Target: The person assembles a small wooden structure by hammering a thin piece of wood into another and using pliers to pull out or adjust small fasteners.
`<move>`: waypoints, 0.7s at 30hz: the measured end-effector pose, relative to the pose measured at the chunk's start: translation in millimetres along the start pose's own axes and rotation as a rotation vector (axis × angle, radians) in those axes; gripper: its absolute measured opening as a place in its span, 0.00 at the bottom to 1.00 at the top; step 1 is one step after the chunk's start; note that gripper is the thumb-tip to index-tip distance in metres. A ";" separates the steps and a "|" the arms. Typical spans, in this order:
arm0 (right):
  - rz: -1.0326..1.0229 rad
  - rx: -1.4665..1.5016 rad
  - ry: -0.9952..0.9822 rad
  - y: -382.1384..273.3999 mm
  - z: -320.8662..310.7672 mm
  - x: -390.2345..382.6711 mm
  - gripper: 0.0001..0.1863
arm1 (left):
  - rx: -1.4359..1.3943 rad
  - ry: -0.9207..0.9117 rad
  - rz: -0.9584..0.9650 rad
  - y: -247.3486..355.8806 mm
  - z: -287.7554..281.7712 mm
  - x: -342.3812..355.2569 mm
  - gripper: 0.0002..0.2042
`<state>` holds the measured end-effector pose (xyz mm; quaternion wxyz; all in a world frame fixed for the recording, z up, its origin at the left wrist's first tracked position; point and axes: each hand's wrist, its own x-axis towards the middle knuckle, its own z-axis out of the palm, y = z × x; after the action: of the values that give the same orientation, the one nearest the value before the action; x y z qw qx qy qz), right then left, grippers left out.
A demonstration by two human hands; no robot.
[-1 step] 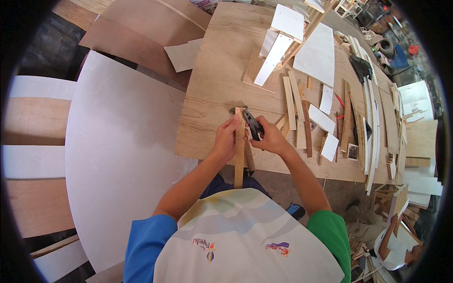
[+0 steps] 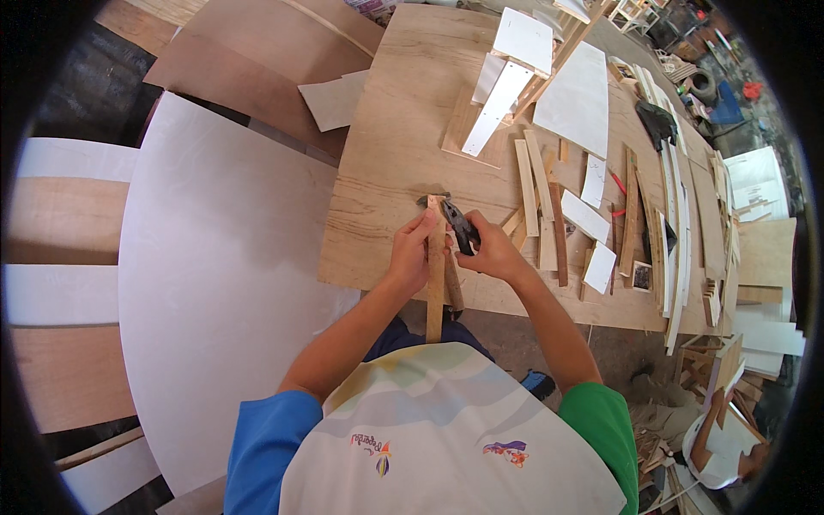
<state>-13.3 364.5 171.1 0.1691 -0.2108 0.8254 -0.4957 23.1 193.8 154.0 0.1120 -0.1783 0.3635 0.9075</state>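
Observation:
My left hand [image 2: 412, 256] is closed around a narrow wooden strip [image 2: 435, 300], which runs from the table's front edge back toward my body. In my right hand [image 2: 493, 251] is a pair of dark pliers [image 2: 461, 227], its jaws against the strip's far end. A hammer [image 2: 454, 296] lies beneath my hands, its wooden handle showing just right of the strip. Its dark head pokes out past the strip's tip. The fingertips of both hands are partly hidden behind the strip and the pliers.
Plywood forms the tabletop [image 2: 386, 146]. A white-panelled wooden frame [image 2: 498, 107] stands at its far side. Loose wood strips [image 2: 525, 189] and white offcuts [image 2: 599, 268] lie to the right. A large white board [image 2: 223, 283] is on my left. Another person [image 2: 717, 455] is at lower right.

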 end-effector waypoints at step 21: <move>0.001 -0.304 0.017 7.0 10.5 9.2 0.18 | -0.011 0.059 -0.020 1.6 -9.3 1.8 0.12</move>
<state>-17.3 354.9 159.5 0.1285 -0.2293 0.8925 -0.3665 23.2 186.3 148.1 0.1095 -0.2093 0.3597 0.9027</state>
